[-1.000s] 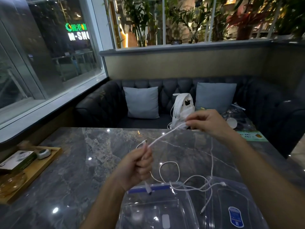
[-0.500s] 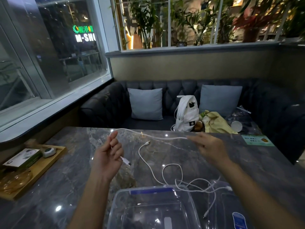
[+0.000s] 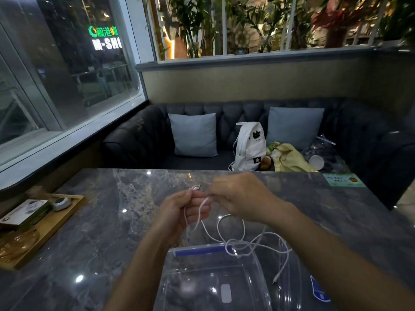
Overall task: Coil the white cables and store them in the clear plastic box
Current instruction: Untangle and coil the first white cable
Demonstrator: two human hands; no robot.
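Observation:
My left hand (image 3: 182, 212) grips a white cable (image 3: 203, 206) above the marble table, with a loop and a plug end hanging below the fist. My right hand (image 3: 238, 195) meets it from the right and pinches the same cable. More white cable (image 3: 244, 242) lies tangled on the table and trails over the far rim of the clear plastic box (image 3: 190, 279), which stands open at the near edge. One plug end (image 3: 276, 278) dangles to the right of the box, over the clear lid (image 3: 298, 286).
A wooden tray (image 3: 48, 227) with a small box and a glass dish sits at the left table edge. A green card (image 3: 343, 179) lies at the far right corner. Behind the table, a dark sofa holds cushions, a white backpack (image 3: 249, 147) and a yellow cloth.
My hands were apart with the cable stretched between them. They have come together over the table's middle, and the cable now folds into a loop at my left hand.

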